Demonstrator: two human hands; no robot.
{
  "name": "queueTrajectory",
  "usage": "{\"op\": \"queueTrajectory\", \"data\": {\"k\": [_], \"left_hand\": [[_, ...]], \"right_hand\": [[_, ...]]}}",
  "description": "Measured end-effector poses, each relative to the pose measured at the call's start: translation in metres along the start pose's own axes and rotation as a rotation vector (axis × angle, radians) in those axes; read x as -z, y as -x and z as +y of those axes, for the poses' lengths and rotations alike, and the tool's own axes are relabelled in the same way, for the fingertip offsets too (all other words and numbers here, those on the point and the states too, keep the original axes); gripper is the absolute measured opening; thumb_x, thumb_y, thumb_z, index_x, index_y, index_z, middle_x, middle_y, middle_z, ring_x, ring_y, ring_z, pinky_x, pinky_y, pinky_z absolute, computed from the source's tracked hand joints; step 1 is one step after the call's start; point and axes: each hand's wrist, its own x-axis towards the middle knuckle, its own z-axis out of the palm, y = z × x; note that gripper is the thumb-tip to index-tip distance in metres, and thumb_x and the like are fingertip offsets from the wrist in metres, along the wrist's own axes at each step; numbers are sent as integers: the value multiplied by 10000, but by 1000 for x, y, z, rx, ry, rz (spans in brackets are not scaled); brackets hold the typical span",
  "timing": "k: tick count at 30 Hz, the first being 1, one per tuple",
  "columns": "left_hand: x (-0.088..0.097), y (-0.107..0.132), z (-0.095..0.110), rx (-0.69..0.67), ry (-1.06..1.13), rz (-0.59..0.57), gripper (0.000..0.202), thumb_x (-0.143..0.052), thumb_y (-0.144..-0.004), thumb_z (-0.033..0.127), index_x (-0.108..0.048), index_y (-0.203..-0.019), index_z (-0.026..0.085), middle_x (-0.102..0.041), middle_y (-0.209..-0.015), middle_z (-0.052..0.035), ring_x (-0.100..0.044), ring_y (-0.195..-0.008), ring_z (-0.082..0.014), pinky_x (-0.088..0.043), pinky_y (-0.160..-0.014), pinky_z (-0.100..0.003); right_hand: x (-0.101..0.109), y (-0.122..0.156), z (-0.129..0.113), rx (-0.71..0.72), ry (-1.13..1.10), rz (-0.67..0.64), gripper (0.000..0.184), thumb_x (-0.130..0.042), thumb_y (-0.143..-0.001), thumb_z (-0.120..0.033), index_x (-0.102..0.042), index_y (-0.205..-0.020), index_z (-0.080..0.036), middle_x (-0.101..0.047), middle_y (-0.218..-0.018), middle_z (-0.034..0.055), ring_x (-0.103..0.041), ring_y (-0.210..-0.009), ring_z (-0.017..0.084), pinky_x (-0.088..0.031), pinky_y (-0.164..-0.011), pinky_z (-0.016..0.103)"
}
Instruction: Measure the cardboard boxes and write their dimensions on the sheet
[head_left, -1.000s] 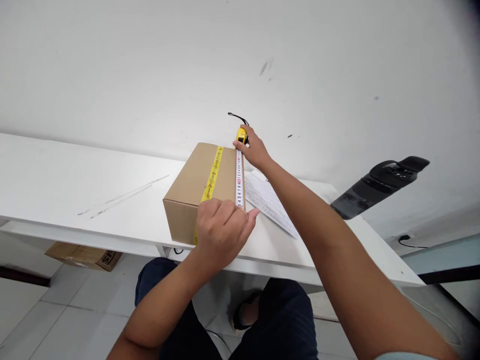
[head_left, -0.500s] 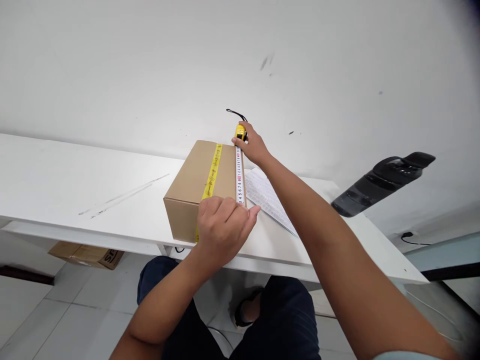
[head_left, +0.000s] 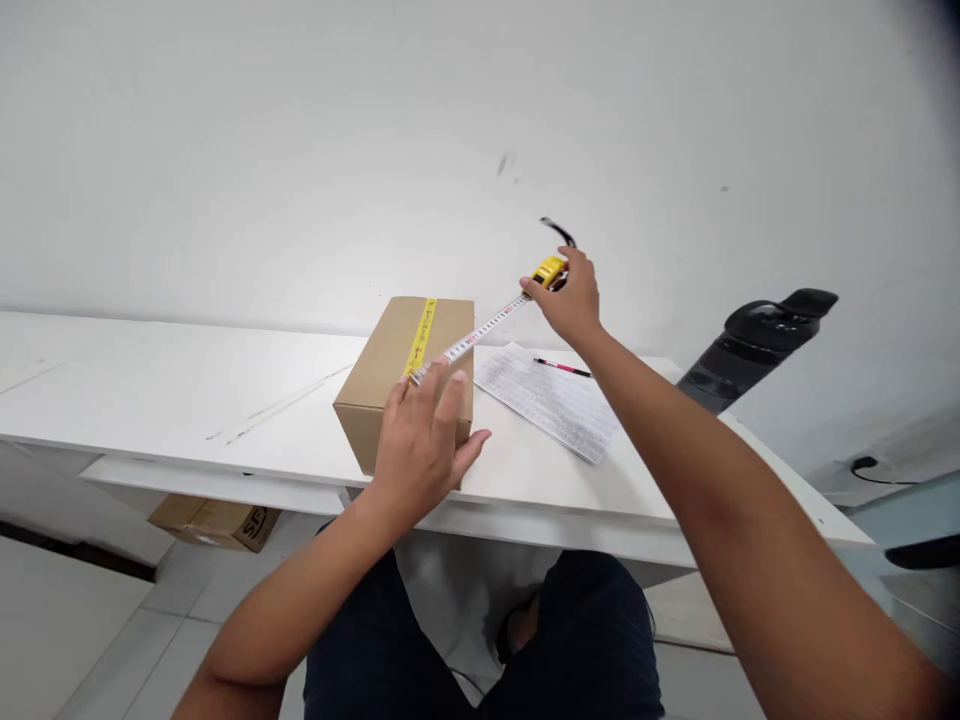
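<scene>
My right hand grips a yellow tape measure above the table, to the right of a cardboard box. A black wrist strap hangs off its far end. The white blade is drawn out and runs slantwise down over the top of the box, its metal end near the yellow printed packing tape. At the near edge of the box, my left hand has its fingers spread close to the blade's end; whether a fingertip touches it cannot be made out.
A sheet of printed paper and a red and black pen lie right of the box on the white table. Farther right stands a dark bottle. Another cardboard box is below the table at left. A white wall rises behind.
The blade lay along the right edge of the box; now it slants across the top. My right hand moved right with the tape measure. My left hand's fingers opened from a curl.
</scene>
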Motion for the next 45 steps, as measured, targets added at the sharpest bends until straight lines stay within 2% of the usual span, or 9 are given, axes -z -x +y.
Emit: {"op": "queueTrajectory", "data": {"k": [3, 7, 16, 22, 25, 33, 37, 40, 45], "left_hand": [[1, -4, -2, 51, -46, -118, 783, -699, -910, 368, -271, -1520, 128, -504, -1501, -315, -511, -1420, -393, -461, -1064, -533], [-2, -9, -3, 56, -133, -283, 484, -611, -940, 374, -532, -1349, 127, -683, -1325, -206, -643, -1235, -373, -463, -1021, -499], [-3, -18, -1, 100, -241, -370, 427, -585, -916, 359, -625, -1227, 69, -686, -1318, -236, -653, -1197, -378, -498, -963, -491], [16, -38, -29, 468, -297, -460, 371, -594, -887, 450, -657, -1097, 150, -754, -1076, -184, -698, -986, -363, -502, -707, -404], [37, -44, -45, 680, -276, -512, 443, -529, -910, 527, -639, -1190, 202, -745, -1128, -142, -692, -1017, -348, -498, -720, -386], [87, -1, -113, 1033, -119, -242, 446, -520, -904, 584, -633, -1197, 267, -731, -1138, -97, -667, -1068, -353, -495, -908, -467], [85, 44, -130, 1126, 163, -163, 446, -570, -866, 587, -635, -1110, 219, -713, -1117, -98, -661, -1004, -293, -514, -910, -440], [76, 71, -130, 1147, 280, -181, 595, -561, -861, 615, -552, -1267, 180, -679, -1225, -137, -677, -986, -252, -552, -876, -408], [73, 76, -134, 1099, 316, -21, 1055, -705, -773, 618, -162, -1577, 204, -258, -1641, -240, -501, -1384, -329, -520, -1044, -489]], "right_hand": [[32, 28, 11, -113, 87, 33, 666, -763, -758, -525, -559, -1323, -237, -509, -1326, 172, -619, -1030, 323, -483, -989, 545], [54, 67, 24, -206, 104, -14, 533, -751, -739, -582, -573, -1106, -239, -520, -1180, 109, -617, -972, 280, -512, -945, 508], [46, 130, 7, -322, -23, -266, 528, -632, -764, -779, -520, -865, -273, -645, -801, 11, -612, -727, 238, -470, -635, 367], [28, 144, -9, -279, -14, -303, 531, -599, -787, -796, -563, -879, -275, -696, -806, 22, -634, -736, 246, -428, -611, 341], [16, 147, -16, -229, 13, -302, 506, -606, -806, -762, -583, -910, -268, -712, -854, 22, -639, -777, 242, -422, -637, 331], [-15, 154, -54, -35, -13, -454, 390, -663, -842, -623, -696, -1038, -287, -757, -1052, 29, -676, -943, 257, -452, -742, 340], [-27, 147, -75, 41, 29, -483, 397, -663, -861, -598, -735, -1124, -311, -761, -1124, 33, -688, -1012, 268, -461, -779, 352], [-27, 134, -84, 126, 109, -495, 412, -659, -865, -615, -748, -1135, -317, -767, -1055, 28, -696, -952, 259, -451, -720, 334], [-7, 107, -88, 385, 305, -521, 387, -709, -840, -602, -759, -1114, -333, -752, -947, 7, -679, -794, 214, -386, -602, 288]]}}
